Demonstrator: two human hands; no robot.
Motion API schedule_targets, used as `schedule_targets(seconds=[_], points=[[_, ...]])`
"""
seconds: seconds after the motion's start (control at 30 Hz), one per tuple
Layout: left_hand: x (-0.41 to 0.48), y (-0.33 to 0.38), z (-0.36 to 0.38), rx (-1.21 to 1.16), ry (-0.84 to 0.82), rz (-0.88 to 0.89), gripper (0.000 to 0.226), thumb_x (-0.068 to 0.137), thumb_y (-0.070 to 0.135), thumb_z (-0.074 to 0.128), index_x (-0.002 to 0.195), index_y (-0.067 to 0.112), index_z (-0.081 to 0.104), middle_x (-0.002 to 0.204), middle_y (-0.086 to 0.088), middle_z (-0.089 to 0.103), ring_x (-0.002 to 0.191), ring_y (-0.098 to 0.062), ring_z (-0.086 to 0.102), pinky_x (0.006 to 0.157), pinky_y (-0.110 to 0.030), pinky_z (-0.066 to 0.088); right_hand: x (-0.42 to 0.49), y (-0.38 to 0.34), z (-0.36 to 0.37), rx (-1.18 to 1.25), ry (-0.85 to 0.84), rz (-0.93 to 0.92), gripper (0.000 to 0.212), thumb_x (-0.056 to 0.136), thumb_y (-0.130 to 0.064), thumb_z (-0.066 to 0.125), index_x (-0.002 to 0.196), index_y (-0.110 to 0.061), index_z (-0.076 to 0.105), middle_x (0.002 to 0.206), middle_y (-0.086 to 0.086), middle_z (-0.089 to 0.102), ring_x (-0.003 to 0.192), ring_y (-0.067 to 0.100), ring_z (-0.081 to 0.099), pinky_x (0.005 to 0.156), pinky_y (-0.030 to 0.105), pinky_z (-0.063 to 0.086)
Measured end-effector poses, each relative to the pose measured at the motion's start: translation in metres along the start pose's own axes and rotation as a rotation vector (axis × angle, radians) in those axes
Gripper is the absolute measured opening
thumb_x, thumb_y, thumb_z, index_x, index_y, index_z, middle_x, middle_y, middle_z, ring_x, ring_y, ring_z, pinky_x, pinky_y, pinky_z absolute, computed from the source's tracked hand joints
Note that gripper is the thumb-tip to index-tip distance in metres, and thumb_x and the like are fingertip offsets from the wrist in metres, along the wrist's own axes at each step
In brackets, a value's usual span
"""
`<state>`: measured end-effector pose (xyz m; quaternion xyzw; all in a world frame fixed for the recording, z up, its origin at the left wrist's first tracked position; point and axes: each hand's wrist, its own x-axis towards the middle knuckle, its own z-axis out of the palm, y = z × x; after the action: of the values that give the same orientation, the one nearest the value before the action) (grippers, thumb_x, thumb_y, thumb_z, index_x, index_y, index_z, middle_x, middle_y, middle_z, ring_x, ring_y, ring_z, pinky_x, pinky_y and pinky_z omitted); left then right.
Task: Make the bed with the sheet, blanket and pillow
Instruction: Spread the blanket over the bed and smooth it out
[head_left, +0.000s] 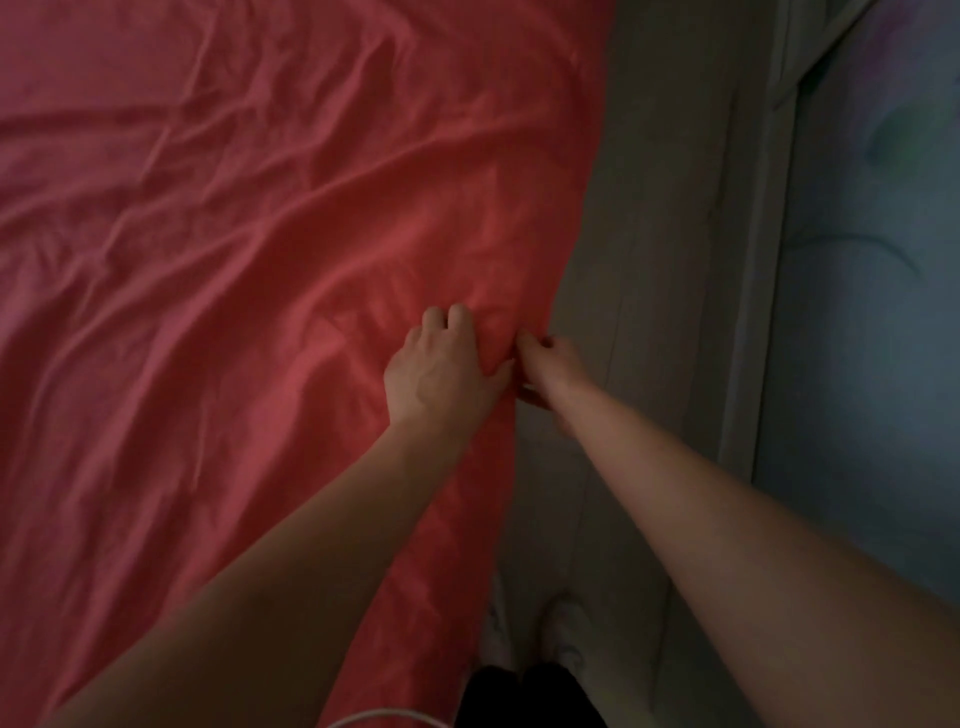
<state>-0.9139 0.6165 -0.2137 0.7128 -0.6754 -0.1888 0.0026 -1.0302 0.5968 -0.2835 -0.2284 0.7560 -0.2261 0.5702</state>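
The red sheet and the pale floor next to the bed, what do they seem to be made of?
The sheet looks like thin, soft woven cloth, perhaps cotton or a blend, with a faint sheen: it falls into many fine creases and folds. The floor looks like pale wood or laminate boards, matte: long straight seams run along it. The dim light leaves the exact materials open.

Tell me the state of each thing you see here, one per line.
Red sheet: spread out flat, wrinkled.
Left hand: on the sheet, fingers curled into the fabric.
Right hand: pinching the sheet's edge.
Shoes: standing on the floor.
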Motion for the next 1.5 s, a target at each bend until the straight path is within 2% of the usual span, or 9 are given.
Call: schedule_targets(seconds=[0.1, 0.33, 0.5, 0.6, 0.77, 0.93, 1.33, 1.43, 1.5], points=[[-0.024, -0.010, 0.009, 0.114, -0.015, 0.056, 0.058, 0.082, 0.064, 0.062, 0.114, 0.018, 0.051, 0.114, -0.005, 0.055, 0.106, -0.028, 0.057, 0.081, -0.041, 0.047, -0.006, 0.017, 0.003, -0.016, 0.104, -0.069, 0.040, 0.095, -0.035, 0.060, 0.120, -0.004, 0.065, 0.117, 0.018, 0.070, 0.108, 0.034, 0.068, 0.094, 0.051, 0.055], [-0.043, 0.009, 0.020, 0.118, 0.004, 0.051, 0.014, 0.099, 0.022, 0.052, 0.106, 0.014, 0.061, 0.112, -0.004, 0.059, 0.104, -0.028, 0.061, 0.069, -0.035, 0.034, -0.019, 0.030, -0.030, -0.128, 0.235, -0.199, 0.028, 0.099, -0.029, 0.056, 0.109, -0.004, 0.060, 0.114, 0.020, 0.066, 0.107, 0.035, 0.064, 0.096, 0.046, 0.049], [-0.058, 0.031, 0.027, 0.038, -0.041, 0.032, 0.015, 0.100, 0.022, 0.049, 0.104, 0.014, 0.061, 0.112, -0.005, 0.059, 0.105, -0.029, 0.060, 0.070, -0.036, 0.034, -0.028, 0.029, -0.057, -0.178, 0.263, -0.201, 0.030, 0.100, -0.031, 0.056, 0.114, -0.005, 0.063, 0.112, 0.013, 0.067, 0.103, 0.028, 0.063, 0.086, 0.032, 0.047], [-0.064, 0.023, 0.023, -0.035, -0.056, -0.018, 0.021, 0.100, 0.031, 0.053, 0.107, 0.013, 0.060, 0.114, -0.006, 0.058, 0.108, -0.029, 0.058, 0.073, -0.037, 0.037, -0.039, 0.033, -0.059, -0.149, 0.206, -0.206, 0.022, 0.092, -0.036, 0.063, 0.090, -0.013, 0.065, 0.094, 0.012, 0.069, 0.088, 0.028, 0.066, 0.081, 0.038, 0.054], [-0.104, 0.007, 0.013, -0.076, -0.068, -0.015, 0.033, 0.095, 0.042, 0.061, 0.111, 0.014, 0.054, 0.119, -0.006, 0.055, 0.113, -0.029, 0.056, 0.084, -0.041, 0.046, -0.033, 0.086, -0.038, -0.117, 0.110, -0.153, 0.057, 0.047, -0.070, 0.051, 0.076, -0.022, 0.059, 0.078, 0.003, 0.061, 0.076, 0.020, 0.054, 0.068, 0.035, 0.042], [-0.151, -0.026, 0.012, -0.061, -0.074, -0.014, 0.038, 0.093, 0.046, 0.062, 0.111, 0.016, 0.051, 0.119, -0.005, 0.053, 0.111, -0.028, 0.056, 0.083, -0.041, 0.047, -0.091, 0.101, -0.009, -0.125, 0.064, -0.166, 0.049, 0.053, -0.067, 0.058, 0.077, -0.024, 0.055, 0.094, 0.011, 0.073, 0.085, 0.028, 0.066, 0.082, 0.048, 0.055], [-0.247, -0.071, 0.035, 0.189, -0.140, -0.029, 0.038, 0.094, 0.034, 0.059, 0.124, 0.015, 0.046, 0.124, -0.005, 0.049, 0.118, -0.025, 0.051, 0.085, -0.035, 0.048, -0.163, 0.172, 0.031, -0.177, -0.109, -0.070, 0.094, 0.038, -0.081, 0.065, 0.107, -0.017, 0.070, 0.105, 0.007, 0.076, 0.099, 0.027, 0.072, 0.090, 0.050, 0.059], [-0.257, -0.079, 0.034, 0.236, -0.159, -0.039, 0.032, 0.098, 0.027, 0.053, 0.128, 0.014, 0.048, 0.126, -0.006, 0.052, 0.119, -0.025, 0.052, 0.084, -0.035, 0.049, -0.182, 0.178, 0.043, -0.159, -0.120, -0.096, 0.081, 0.045, -0.073, 0.073, 0.101, -0.014, 0.072, 0.100, 0.009, 0.076, 0.095, 0.029, 0.073, 0.088, 0.049, 0.059], [-0.262, -0.081, 0.032, 0.191, -0.174, -0.025, 0.027, 0.100, 0.022, 0.047, 0.126, 0.014, 0.051, 0.125, -0.005, 0.054, 0.119, -0.026, 0.052, 0.085, -0.037, 0.049, -0.193, 0.176, 0.048, -0.215, -0.076, -0.158, 0.043, 0.070, -0.051, 0.081, 0.087, -0.014, 0.069, 0.095, 0.008, 0.075, 0.092, 0.027, 0.071, 0.087, 0.043, 0.058]])
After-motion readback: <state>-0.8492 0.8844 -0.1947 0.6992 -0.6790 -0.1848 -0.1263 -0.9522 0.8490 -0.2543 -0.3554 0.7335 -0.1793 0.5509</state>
